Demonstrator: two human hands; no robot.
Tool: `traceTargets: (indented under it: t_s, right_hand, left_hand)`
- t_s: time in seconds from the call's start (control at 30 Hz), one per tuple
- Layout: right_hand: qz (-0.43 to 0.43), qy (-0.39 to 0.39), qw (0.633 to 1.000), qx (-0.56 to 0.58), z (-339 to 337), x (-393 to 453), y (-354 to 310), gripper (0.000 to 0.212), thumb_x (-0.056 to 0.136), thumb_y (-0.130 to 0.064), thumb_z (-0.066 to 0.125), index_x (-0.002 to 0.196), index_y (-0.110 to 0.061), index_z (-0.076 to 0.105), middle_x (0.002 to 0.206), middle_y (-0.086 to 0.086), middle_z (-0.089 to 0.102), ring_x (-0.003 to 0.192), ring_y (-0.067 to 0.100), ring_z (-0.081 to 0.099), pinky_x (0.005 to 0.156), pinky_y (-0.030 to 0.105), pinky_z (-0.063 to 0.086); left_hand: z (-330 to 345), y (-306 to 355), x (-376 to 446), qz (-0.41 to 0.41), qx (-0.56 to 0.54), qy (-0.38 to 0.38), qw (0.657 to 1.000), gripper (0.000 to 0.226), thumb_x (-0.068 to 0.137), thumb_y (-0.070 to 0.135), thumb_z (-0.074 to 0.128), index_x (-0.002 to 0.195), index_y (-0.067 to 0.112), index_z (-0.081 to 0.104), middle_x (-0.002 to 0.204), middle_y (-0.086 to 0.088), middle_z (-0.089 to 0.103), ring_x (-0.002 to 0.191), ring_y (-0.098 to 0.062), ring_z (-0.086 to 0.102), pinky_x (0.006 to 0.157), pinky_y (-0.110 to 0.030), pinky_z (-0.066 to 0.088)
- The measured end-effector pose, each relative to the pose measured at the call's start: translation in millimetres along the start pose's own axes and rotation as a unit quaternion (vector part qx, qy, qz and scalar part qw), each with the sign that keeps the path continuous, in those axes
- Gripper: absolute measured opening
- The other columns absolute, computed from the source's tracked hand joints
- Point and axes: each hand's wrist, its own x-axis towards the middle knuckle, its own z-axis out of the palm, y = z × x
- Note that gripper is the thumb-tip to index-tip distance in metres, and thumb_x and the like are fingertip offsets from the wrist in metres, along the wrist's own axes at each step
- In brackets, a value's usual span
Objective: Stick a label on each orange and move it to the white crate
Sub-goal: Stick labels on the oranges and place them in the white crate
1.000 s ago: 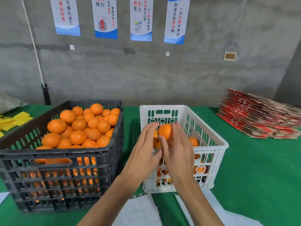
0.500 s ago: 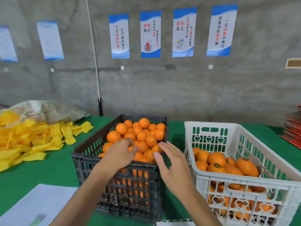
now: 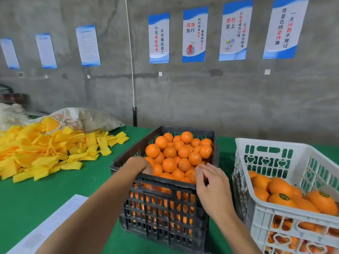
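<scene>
Black crate (image 3: 161, 208) takes both hands: left (image 3: 140, 165) dips in, grasp hidden; right (image 3: 211, 186) loosely open, holding nothing

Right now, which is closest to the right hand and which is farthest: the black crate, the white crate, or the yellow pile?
From the right hand, in the head view:
1. Black crate: the fingertips are over its near right corner.
2. White crate: just to the hand's right, not touched.
3. Yellow pile: far to the left, past the black crate.

L hand (image 3: 141, 165) now inside black crate (image 3: 165, 213)
</scene>
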Motion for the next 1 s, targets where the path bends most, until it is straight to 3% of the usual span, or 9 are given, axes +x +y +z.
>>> traceTargets:
  t_s: [0.17, 0.3, 0.37, 0.47, 0.57, 0.73, 0.87, 0.93, 1.0]
  right_hand:
    - [-0.002, 0.002, 1.000, -0.005, 0.7, 0.2, 0.5, 0.034, 0.104, -0.032, 0.049, 0.123, -0.019, 0.074, 0.136, -0.007, 0.065, 0.137, 0.013, 0.047, 0.123, 0.042, 0.026]
    - [-0.003, -0.005, 1.000, -0.011, -1.2, 1.6, -0.6, 0.033, 0.104, -0.033, 0.049, 0.122, -0.021, 0.074, 0.136, -0.008, 0.065, 0.136, 0.012, 0.047, 0.122, 0.042, 0.027]
    - [-0.002, -0.011, 1.000, -0.013, -2.2, 1.7, -1.0, 0.034, 0.104, -0.034, 0.049, 0.122, -0.021, 0.074, 0.135, -0.008, 0.065, 0.136, 0.011, 0.047, 0.122, 0.042, 0.027]
    - [-0.004, -0.018, 1.000, -0.013, -4.3, 1.0, -2.0, 0.034, 0.105, -0.035, 0.048, 0.121, -0.022, 0.074, 0.134, -0.009, 0.065, 0.136, 0.010, 0.047, 0.123, 0.041, 0.025]
    - [-0.002, -0.020, 1.000, -0.005, -6.3, 1.2, -3.8, 0.033, 0.105, -0.034, 0.048, 0.120, -0.021, 0.075, 0.132, -0.009, 0.066, 0.136, 0.010, 0.047, 0.123, 0.040, 0.025]
    - [0.005, -0.015, 1.000, 0.002, -7.9, -2.2, -5.8, 0.034, 0.105, -0.034, 0.047, 0.122, -0.021, 0.074, 0.131, -0.011, 0.066, 0.136, 0.008, 0.046, 0.123, 0.038, 0.024]
    - [0.004, -0.025, 1.000, -0.008, -8.8, -1.5, -3.5, 0.037, 0.105, -0.035, 0.045, 0.124, -0.021, 0.073, 0.133, -0.011, 0.065, 0.137, 0.006, 0.044, 0.124, 0.037, 0.022]
    - [0.001, -0.022, 1.000, -0.006, -9.4, -2.3, -3.4, 0.036, 0.105, -0.034, 0.045, 0.123, -0.021, 0.073, 0.131, -0.010, 0.066, 0.136, 0.008, 0.046, 0.123, 0.039, 0.024]
    - [-0.003, -0.017, 1.000, 0.009, -10.4, -2.0, -4.4, 0.035, 0.105, -0.037, 0.046, 0.126, -0.023, 0.071, 0.131, -0.010, 0.066, 0.134, 0.010, 0.048, 0.121, 0.041, 0.028]
  left_hand:
    - [1.4, 10.4, -2.0, 0.067, 0.019, 0.044, 0.997, 0.045, 0.092, 0.039, 0.072, 0.125, 0.008, 0.066, 0.131, -0.015, 0.061, 0.115, -0.035, 0.062, 0.104, -0.049, 0.051]
    - [2.3, 11.9, -3.5, 0.128, -0.098, 0.161, 0.974, 0.023, 0.086, 0.024, 0.073, 0.101, 0.013, 0.059, 0.097, -0.008, 0.061, 0.087, -0.028, 0.059, 0.073, -0.037, 0.047]
    - [2.0, 15.1, -6.3, 0.131, -0.111, 0.154, 0.973, 0.023, 0.088, 0.020, 0.070, 0.106, 0.016, 0.057, 0.100, -0.009, 0.059, 0.086, -0.030, 0.059, 0.072, -0.038, 0.047]
    - [2.3, 24.3, -15.8, 0.110, -0.002, -0.016, 0.994, 0.048, 0.096, 0.043, 0.069, 0.137, 0.022, 0.053, 0.120, -0.004, 0.054, 0.090, -0.025, 0.057, 0.076, -0.035, 0.049]
    - [-1.3, 28.7, -22.8, 0.114, 0.074, -0.069, 0.988, 0.056, 0.105, 0.046, 0.056, 0.155, 0.024, 0.043, 0.151, -0.006, 0.047, 0.124, -0.033, 0.054, 0.090, -0.040, 0.045]
    - [-1.9, 25.5, -19.8, 0.115, 0.043, -0.041, 0.992, 0.053, 0.101, 0.028, 0.066, 0.150, 0.033, 0.044, 0.152, -0.009, 0.046, 0.126, -0.036, 0.056, 0.102, -0.044, 0.048]
    - [2.9, 21.6, -14.3, 0.159, -0.084, -0.009, 0.984, 0.044, 0.091, 0.025, 0.077, 0.125, 0.038, 0.053, 0.134, -0.007, 0.055, 0.113, -0.035, 0.069, 0.100, -0.051, 0.057]
    - [5.2, 20.5, -16.9, 0.214, -0.154, 0.077, 0.962, 0.050, 0.092, 0.014, 0.074, 0.130, 0.038, 0.050, 0.142, -0.005, 0.047, 0.120, -0.033, 0.062, 0.101, -0.048, 0.054]
    - [4.6, 23.7, -27.1, 0.284, -0.228, 0.190, 0.912, 0.065, 0.092, 0.010, 0.076, 0.143, 0.037, 0.046, 0.147, -0.003, 0.038, 0.127, -0.029, 0.052, 0.106, -0.044, 0.049]
